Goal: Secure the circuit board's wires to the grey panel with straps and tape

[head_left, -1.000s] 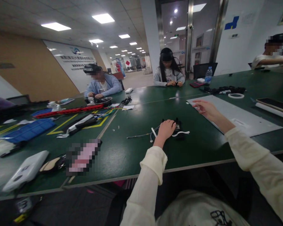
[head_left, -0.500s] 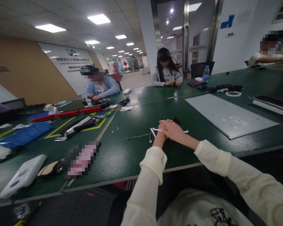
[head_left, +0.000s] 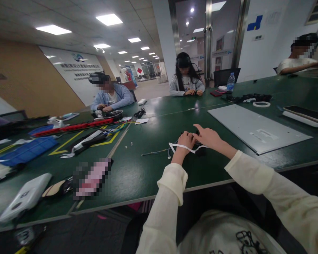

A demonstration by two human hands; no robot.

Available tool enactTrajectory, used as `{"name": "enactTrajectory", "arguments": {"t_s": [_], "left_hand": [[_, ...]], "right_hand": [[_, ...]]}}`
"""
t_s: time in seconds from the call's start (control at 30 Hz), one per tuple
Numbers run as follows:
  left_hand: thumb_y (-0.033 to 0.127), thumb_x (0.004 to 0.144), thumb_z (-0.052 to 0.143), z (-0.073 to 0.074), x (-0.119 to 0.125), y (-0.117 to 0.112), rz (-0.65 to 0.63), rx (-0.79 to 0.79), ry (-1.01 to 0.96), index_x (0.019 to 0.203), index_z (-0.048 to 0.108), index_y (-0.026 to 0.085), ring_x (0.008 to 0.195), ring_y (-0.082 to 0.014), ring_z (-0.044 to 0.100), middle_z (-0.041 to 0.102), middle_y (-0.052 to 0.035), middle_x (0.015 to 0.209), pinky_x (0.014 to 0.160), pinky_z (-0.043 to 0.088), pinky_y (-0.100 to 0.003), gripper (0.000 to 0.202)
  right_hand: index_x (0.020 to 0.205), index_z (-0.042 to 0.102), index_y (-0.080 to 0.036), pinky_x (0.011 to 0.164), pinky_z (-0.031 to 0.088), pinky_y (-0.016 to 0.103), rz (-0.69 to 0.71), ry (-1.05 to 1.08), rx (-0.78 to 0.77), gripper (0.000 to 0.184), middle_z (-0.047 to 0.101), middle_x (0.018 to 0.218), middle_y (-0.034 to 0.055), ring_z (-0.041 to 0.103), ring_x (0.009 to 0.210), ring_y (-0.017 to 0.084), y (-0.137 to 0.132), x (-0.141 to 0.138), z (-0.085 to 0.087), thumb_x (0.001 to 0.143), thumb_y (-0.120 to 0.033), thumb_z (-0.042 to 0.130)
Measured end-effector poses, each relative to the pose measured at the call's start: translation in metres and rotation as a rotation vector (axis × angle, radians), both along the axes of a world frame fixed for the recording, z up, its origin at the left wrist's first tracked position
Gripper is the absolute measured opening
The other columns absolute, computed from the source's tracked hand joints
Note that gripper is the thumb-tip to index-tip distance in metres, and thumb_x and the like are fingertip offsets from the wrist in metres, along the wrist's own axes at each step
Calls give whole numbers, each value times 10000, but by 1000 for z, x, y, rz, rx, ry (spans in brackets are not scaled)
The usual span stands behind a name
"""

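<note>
Resting on the green table (head_left: 137, 169), just left of the grey panel (head_left: 254, 128): one black part (head_left: 201, 151) with a white strip (head_left: 185, 149). Left hand (head_left: 185, 139) curled over it, whether clamped cannot be told. Right hand (head_left: 210, 137) alongside, fingers spread apart, holding nothing. Blue tray (head_left: 29, 150), far left of panel: contents unclear. Water bottle (head_left: 230, 83), beyond panel.

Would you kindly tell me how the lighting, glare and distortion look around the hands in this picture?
Head view: ceiling light panels give even light, with soft glare on the green table beyond the hands. Head view: the wide lens bows the table edge. Head view: left hand and right hand are sharp; a pixelated patch masks something at left.
</note>
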State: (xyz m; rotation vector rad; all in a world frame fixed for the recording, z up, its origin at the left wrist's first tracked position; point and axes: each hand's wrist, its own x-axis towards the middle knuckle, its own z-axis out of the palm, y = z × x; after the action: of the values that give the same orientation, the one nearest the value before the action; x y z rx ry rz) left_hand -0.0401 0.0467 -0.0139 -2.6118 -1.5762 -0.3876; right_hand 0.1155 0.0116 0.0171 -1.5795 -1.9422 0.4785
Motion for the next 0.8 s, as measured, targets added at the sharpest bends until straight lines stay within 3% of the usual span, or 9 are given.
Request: {"name": "enactTrajectory", "arguments": {"t_s": [0.1, 0.2, 0.37, 0.43, 0.57, 0.8], "left_hand": [[424, 964, 312, 1, 2, -4, 12, 65, -5, 1048, 578, 167, 1017, -221, 557, 571, -109, 1054, 892, 450, -362, 379], [449, 966, 288, 3, 1, -5, 7, 51, 5, 1040, 572, 182, 1021, -219, 549, 584, -91, 1041, 892, 439, -363, 398], [533, 946, 272, 6, -4, -7, -36, 40, 19, 1043, 571, 183, 1021, -234, 535, 587, -91, 1049, 886, 422, -384, 471], [573, 929, 286, 7, -6, -8, -58, 56, 33, 1048, 576, 186, 1041, -243, 518, 587, -94, 1053, 905, 404, -393, 498], [659, 874, 334, 8, -9, -7, -72, 71, 90, 1097, 572, 190, 1075, -264, 493, 581, -106, 1103, 940, 374, -410, 571], [714, 822, 385, 6, -10, -2, -101, 55, 144, 1107, 538, 183, 1058, -264, 510, 573, -107, 1103, 907, 403, -378, 622]], "right_hand": [[1371, 412, -186, 904, 415, 383, -137, 3, 31, 569, 665, 969, 133, 604, 1005, 295, 25, 43, -6, 892, -474, 519], [1384, 398, -132, 944, 402, 417, -256, -130, -1, 572, 613, 1142, 191, 564, 1083, 306, 43, 86, -20, 906, -436, 483], [1356, 433, -135, 977, 292, 630, -589, -320, -30, 564, 415, 1368, 242, 327, 1300, 413, 52, 143, -57, 899, -466, 433], [1333, 461, -135, 969, 234, 690, -653, -336, -95, 573, 358, 1410, 244, 249, 1333, 440, 53, 157, -70, 899, -504, 400], [1287, 518, -141, 958, 184, 723, -647, -342, -197, 594, 379, 1389, 244, 292, 1302, 442, 58, 170, -86, 908, -553, 319], [1342, 486, -261, 935, 206, 740, -539, -458, -130, 606, 394, 1410, 153, 309, 1277, 462, 57, 166, -88, 917, -595, 212]]}}
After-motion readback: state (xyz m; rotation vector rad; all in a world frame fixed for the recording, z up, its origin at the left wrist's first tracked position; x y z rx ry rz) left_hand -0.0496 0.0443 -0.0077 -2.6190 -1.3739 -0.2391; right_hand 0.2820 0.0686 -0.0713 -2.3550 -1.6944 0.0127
